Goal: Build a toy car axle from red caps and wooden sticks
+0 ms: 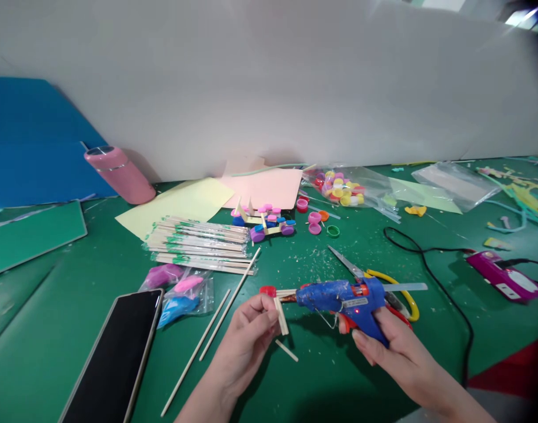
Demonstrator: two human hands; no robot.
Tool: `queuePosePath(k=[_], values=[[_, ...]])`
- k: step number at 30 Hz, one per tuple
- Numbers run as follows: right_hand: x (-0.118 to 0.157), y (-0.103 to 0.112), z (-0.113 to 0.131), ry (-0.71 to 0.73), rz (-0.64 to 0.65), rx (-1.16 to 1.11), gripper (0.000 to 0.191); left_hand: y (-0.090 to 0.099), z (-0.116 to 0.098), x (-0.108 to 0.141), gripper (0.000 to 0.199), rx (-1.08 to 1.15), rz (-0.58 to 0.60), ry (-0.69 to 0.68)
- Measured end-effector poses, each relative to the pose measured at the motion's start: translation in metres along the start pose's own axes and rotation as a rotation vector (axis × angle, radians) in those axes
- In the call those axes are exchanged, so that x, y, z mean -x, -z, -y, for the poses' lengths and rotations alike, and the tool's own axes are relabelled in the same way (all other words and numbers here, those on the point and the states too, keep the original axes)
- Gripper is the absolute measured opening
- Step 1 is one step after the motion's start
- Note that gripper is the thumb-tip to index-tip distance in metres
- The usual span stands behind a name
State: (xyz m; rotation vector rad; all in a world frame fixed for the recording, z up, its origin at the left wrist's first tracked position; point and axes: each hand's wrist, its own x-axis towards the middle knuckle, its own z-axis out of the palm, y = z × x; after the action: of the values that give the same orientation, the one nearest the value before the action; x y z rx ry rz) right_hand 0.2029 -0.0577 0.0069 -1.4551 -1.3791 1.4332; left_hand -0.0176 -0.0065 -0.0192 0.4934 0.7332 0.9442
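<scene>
My left hand [250, 332] pinches a small bundle of short wooden sticks [281, 317] between thumb and fingers. A red plastic piece [267, 291] sits just above its fingertips; whether it is joined to the sticks I cannot tell. My right hand [394, 346] is wrapped round the handle of a blue glue gun [328, 295]. The gun's nozzle points left, close to the top of the held sticks, and a clear glue stick [405, 287] juts from its back. Below, a short cut stick [287, 351] lies on the green table. Scissors [403, 294] lie partly hidden behind the gun.
Two long sticks [231, 302] and a phone [114, 358] lie left. Packaged chopsticks [202, 241], clay bags [187, 294] and small cap-wheeled models [266, 222] stand beyond. A pink bottle [121, 175] leans behind. A black cable [445, 291] and purple power strip [504, 275] are right.
</scene>
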Motion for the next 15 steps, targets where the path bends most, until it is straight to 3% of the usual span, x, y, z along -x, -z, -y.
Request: queuePosePath(k=[15], values=[[0.0001, 0.0001, 0.0019, 0.022, -0.042, 0.024, 0.020, 0.0013, 0.0004, 0.0010, 0.016, -0.012, 0.025, -0.006]])
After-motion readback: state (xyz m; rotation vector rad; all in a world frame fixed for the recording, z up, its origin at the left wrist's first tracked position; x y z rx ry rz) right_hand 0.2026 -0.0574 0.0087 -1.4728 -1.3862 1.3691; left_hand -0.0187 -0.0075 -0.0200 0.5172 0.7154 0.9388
